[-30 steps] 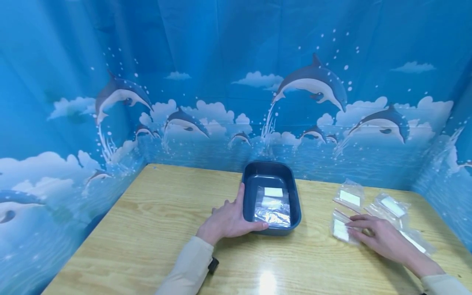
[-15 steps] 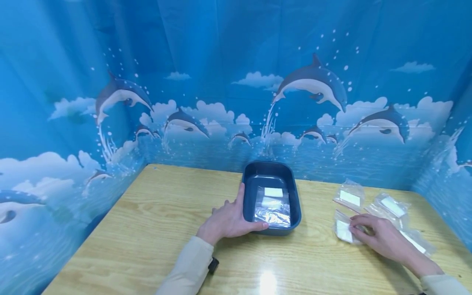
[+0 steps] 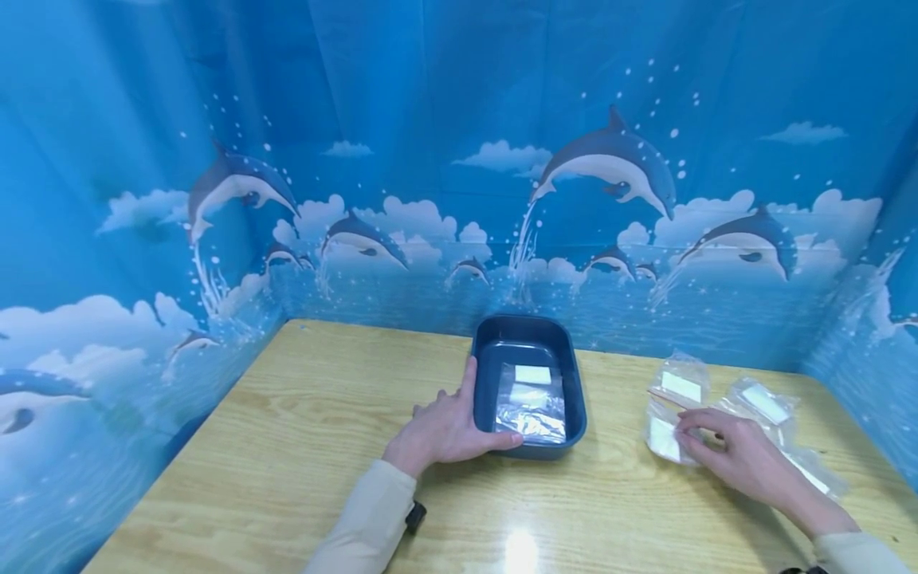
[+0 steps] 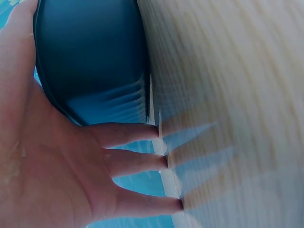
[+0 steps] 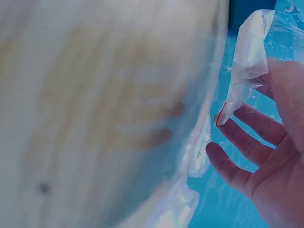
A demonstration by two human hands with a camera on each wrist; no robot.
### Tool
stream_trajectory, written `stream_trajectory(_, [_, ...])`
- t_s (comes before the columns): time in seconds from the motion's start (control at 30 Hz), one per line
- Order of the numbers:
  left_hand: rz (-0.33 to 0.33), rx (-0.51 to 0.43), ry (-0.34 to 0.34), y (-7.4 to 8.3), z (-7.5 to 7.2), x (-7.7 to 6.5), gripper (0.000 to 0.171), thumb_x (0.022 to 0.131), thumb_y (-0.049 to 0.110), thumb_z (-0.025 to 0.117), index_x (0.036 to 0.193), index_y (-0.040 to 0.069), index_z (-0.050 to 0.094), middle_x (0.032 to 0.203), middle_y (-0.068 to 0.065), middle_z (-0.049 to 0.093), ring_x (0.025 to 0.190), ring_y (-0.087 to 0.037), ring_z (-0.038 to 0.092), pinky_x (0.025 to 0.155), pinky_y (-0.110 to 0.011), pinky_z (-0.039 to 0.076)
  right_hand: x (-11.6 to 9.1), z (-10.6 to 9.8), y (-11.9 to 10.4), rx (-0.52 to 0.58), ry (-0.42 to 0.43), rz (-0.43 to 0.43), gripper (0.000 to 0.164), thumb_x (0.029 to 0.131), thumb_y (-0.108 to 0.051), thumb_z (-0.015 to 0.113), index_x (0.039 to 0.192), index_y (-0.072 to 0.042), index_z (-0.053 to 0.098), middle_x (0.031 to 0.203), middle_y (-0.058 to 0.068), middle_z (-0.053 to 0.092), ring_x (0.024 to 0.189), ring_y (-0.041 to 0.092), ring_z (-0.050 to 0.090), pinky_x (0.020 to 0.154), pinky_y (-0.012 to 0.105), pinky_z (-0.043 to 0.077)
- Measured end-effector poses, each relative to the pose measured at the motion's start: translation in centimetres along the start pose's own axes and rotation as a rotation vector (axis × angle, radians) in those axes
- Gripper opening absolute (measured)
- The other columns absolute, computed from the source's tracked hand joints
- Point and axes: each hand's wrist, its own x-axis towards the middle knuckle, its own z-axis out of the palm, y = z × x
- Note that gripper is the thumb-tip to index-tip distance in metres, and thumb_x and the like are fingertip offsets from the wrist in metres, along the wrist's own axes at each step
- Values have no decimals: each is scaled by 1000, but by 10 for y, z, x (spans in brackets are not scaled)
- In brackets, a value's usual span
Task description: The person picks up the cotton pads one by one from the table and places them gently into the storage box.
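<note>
My left hand [image 3: 439, 429] lies against the near left corner of a dark blue plastic tray [image 3: 579, 399], thumb along the near side and forefinger up the left side. In the left wrist view its fingers are straight, with tips on the table beside the tray [image 4: 95, 52]. Inside the tray are clear bags with white labels [image 3: 532, 375]; how many overlap is unclear. To the right, my right hand [image 3: 746, 456] pinches a small clear zip bag [image 3: 661, 437] between thumb and forefinger. In the right wrist view this bag [image 5: 249, 54] stands tilted off the table, its red zip strip showing.
More clear zip bags lie around the right hand: one behind [image 3: 680, 387], one at the far right [image 3: 764, 403], one partly under the wrist [image 3: 806, 470]. A blue dolphin-print curtain [image 3: 430, 199] closes off the back and sides of the wooden table [image 3: 323, 399].
The bag in the right hand has been tilted up off the table, and the thumb and forefinger have closed on it. The left hand and tray have stayed in place.
</note>
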Motion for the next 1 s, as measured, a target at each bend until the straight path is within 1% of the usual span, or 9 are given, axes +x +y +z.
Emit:
stream_trajectory(0.1, [0,1,1,0,0,0,135,72,91,59,165,24,-12,159,-23,43,146,-53,39,113,-76,31,5,-2,-3,-3,7,-3,39,68,1,87,92,-28,76,101,8,80,94,6,73,81,1,47])
stream_trajectory(0.23, [1,4,1,0,-1,0,135,72,91,59,165,24,-12,159,-23,43,146,-53,38,113,-77,31,13,-6,-7,-11,13,1,36,70,0,87,92,-27,77,102,10,80,92,6,73,73,14,56])
stream_trajectory(0.33, [1,2,3,0,-1,0,135,72,91,59,165,24,-12,159,-22,44,146,-53,39,113,-77,30,18,-9,-10,-6,-1,27,33,74,-2,86,94,-27,77,106,12,79,91,6,72,68,25,59])
stream_trajectory(0.37, [2,1,3,0,-1,0,135,72,91,59,165,24,-12,159,-22,44,146,-53,39,113,-77,30,20,-10,-11,-2,-11,39,32,75,-3,85,94,-27,77,107,13,79,91,5,72,67,27,58])
stream_trajectory(0.57, [3,6,-3,0,0,0,135,72,92,59,165,24,-12,159,-22,43,146,-52,38,113,-77,30,30,-14,-17,9,-58,95,22,83,-9,82,100,-23,78,111,12,78,93,4,70,68,33,60])
stream_trajectory(0.67, [6,5,-1,-1,0,0,136,71,93,59,165,24,-12,159,-22,44,146,-52,39,113,-77,30,35,-15,-19,18,-58,109,20,86,-10,81,103,-20,78,110,11,78,94,3,69,69,36,61])
stream_trajectory(0.8, [7,6,0,-1,-1,0,138,70,94,58,165,24,-13,158,-23,44,146,-52,39,112,-77,30,42,-16,-23,26,-55,126,18,87,-12,80,103,-20,78,112,12,78,96,1,68,71,38,62])
stream_trajectory(0.87, [7,6,-3,-1,-1,0,138,70,94,58,165,24,-13,159,-23,44,146,-52,39,112,-78,29,45,-16,-26,32,-59,135,17,88,-12,80,103,-19,78,114,14,77,97,6,69,72,40,62])
stream_trajectory(1.0, [6,5,-7,-1,-1,0,137,71,93,58,165,24,-13,160,-22,43,147,-52,38,113,-78,29,52,-17,-30,51,-77,147,14,91,-14,77,104,-18,78,117,16,76,99,27,72,74,48,62])
